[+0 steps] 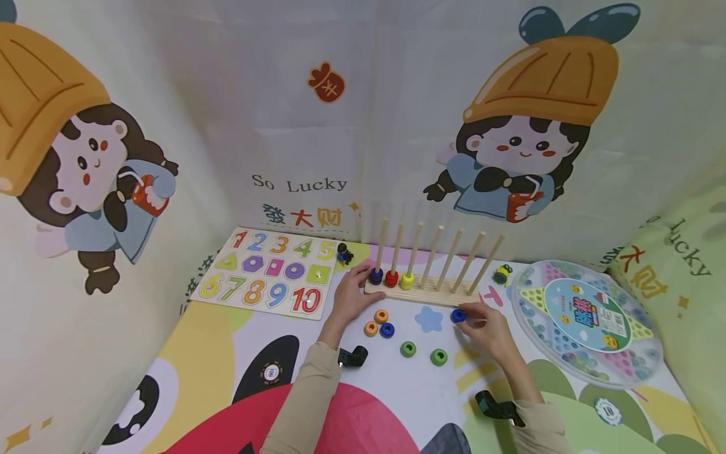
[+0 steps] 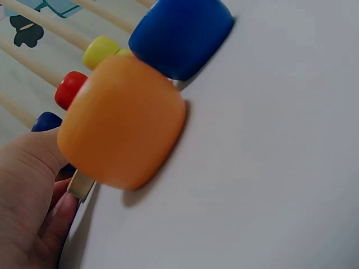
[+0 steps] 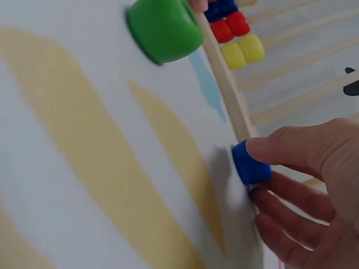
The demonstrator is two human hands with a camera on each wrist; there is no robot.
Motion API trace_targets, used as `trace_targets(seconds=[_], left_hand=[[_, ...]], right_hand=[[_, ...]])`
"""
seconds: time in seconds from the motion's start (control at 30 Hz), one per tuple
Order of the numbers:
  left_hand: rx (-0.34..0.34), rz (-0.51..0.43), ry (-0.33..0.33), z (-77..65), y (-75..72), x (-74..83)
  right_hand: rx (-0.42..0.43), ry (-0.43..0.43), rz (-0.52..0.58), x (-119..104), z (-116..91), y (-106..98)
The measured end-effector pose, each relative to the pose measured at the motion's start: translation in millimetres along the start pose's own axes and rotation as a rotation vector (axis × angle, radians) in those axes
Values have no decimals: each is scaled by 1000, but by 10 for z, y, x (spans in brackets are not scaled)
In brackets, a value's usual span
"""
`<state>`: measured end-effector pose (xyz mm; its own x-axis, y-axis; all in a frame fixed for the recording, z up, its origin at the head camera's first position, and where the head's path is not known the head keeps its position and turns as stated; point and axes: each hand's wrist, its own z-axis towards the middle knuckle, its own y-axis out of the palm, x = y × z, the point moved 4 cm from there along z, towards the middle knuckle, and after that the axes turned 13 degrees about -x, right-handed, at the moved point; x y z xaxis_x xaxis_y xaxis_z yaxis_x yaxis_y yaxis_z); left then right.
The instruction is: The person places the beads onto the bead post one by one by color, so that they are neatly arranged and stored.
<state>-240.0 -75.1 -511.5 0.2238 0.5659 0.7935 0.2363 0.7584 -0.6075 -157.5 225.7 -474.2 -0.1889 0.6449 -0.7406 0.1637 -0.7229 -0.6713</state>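
Note:
A wooden peg rack (image 1: 428,293) stands on the patterned cloth, its pegs upright. Dark blue beads (image 1: 375,276), red beads (image 1: 391,279) and yellow beads (image 1: 406,281) sit on its three leftmost pegs, two to a peg. My left hand (image 1: 350,299) grips the left end of the rack's base, thumb at the front. Between thumb and fingers my right hand (image 1: 489,329) pinches a blue bead (image 3: 251,162) close to the base's front right end. Loose in front lie orange beads (image 2: 120,123), another blue bead (image 2: 179,36) and green beads (image 3: 164,29).
Left of the rack lies a number and shape board (image 1: 262,272), with a small dark figure (image 1: 343,253) by its corner. To the right are a yellow-green toy (image 1: 502,273) and a round marble game box (image 1: 584,321). A printed curtain (image 1: 391,145) hangs behind.

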Motion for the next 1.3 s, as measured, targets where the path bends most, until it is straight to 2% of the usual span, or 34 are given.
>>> trace_targets(seconds=[0.23,0.43,0.57,0.7,0.93,1.17,1.3], left_hand=[[3,-1,7,3,11,-8],[0,-6,4,5,10,-7],[-1,2,-3,5,10,-9],[-2,13,-6,5,6,-12],[-7,9,-7,3,2,0],[-10,15,-3,-1,3,6],[-4,5,5,-5,-2,5]], right_hand=[[26,-8,15,49,-32,35],[87,-33,16,65,-23,47],[134,-67,14,29,-3,23],[172,-122,65,-65,51,-21],[207,-190,109,-361,155,-101],[206,-229,215,-914,158,-252],[237,-251,237,-1123,200,-326]])
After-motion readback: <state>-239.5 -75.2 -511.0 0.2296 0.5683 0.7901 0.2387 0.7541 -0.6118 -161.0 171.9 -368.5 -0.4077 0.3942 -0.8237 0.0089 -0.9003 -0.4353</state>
